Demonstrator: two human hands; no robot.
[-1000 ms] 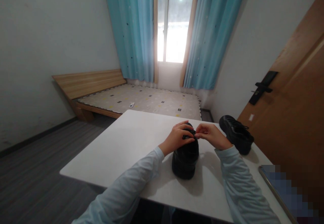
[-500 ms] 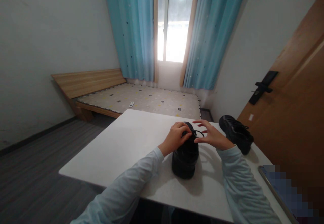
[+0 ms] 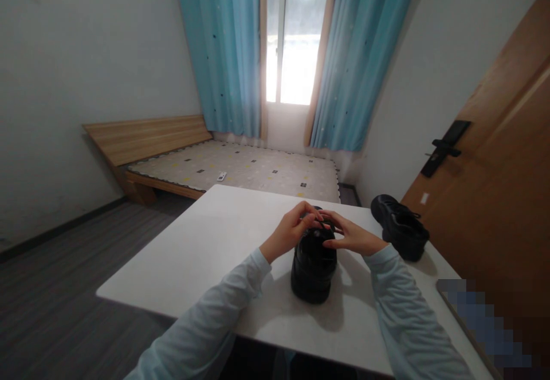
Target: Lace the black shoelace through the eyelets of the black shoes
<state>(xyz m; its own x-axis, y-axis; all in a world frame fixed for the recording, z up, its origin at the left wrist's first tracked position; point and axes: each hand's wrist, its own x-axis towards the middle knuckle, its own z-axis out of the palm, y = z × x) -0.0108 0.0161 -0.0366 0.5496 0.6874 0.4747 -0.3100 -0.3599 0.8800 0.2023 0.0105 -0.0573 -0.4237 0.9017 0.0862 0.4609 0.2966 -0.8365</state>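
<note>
A black shoe (image 3: 313,274) stands on the white table (image 3: 184,254), its heel toward me and its toe toward the window. Over its front, my left hand (image 3: 290,231) has thumb and fingers closed on the black shoelace (image 3: 327,225). From the other side my right hand (image 3: 350,234) meets it, fingers curled at the lace and thumb lower, by the shoe opening. The fingertips of both hands come together above the laces, which they partly hide. A second black shoe (image 3: 399,225) rests at the table's right edge, apart from both hands.
Right of the table is a wooden door (image 3: 494,156) with a black handle (image 3: 447,148). A flat, blurred-out object (image 3: 476,322) lies at the near right. Beyond the table stands a bed (image 3: 258,168) with a small white remote (image 3: 222,176) on it.
My right hand has moved left and inward, from spread fingers beside the lace loop to fingertips meeting my left hand. The loop sticking out to the right has drawn in. Both shoes stay put.
</note>
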